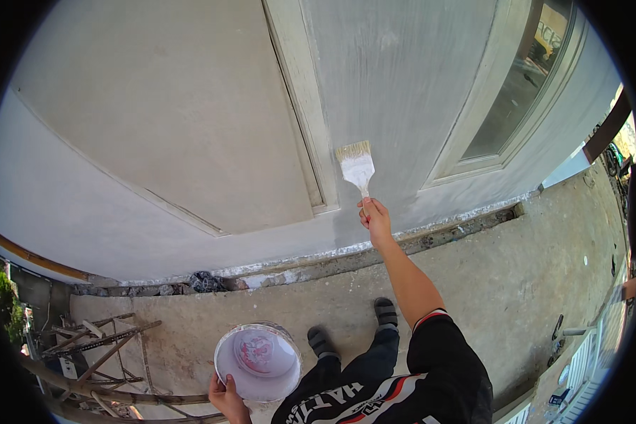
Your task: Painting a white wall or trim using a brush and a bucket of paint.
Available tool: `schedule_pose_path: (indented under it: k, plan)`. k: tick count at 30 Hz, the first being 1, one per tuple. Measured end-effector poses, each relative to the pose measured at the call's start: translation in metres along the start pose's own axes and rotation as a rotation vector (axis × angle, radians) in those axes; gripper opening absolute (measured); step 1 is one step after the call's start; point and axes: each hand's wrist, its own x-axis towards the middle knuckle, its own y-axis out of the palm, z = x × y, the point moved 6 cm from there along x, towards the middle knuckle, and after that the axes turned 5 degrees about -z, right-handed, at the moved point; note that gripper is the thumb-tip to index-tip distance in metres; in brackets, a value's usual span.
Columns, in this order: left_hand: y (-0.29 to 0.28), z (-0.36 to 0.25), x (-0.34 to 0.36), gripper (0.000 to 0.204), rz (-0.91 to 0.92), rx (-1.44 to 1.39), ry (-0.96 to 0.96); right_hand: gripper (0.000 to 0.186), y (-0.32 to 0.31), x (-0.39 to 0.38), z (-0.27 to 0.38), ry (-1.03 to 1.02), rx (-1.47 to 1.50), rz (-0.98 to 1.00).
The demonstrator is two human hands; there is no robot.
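Observation:
My right hand is closed round the handle of a wide paintbrush, whose pale bristles point up. The brush is at the grey wall, between a door frame and a window; I cannot tell whether its bristles touch the surface. Low on the left, my left hand grips the rim of a round white paint bucket. Whitish paint coats the inside of the bucket, and a reddish patch shows at its bottom.
A window frame stands right of the brush, a large beige door panel left of it. A rubble-filled gutter runs along the wall's foot. Bamboo and wooden poles lie at lower left. My shoes rest on concrete.

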Motion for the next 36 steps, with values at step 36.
schedule_pose_path:
  k: [36]
  plan:
    - [0.058,-0.021,-0.011,0.034,0.093,-0.183,-0.035,0.029,0.132,-0.125,0.392,-0.23,-0.066,0.254]
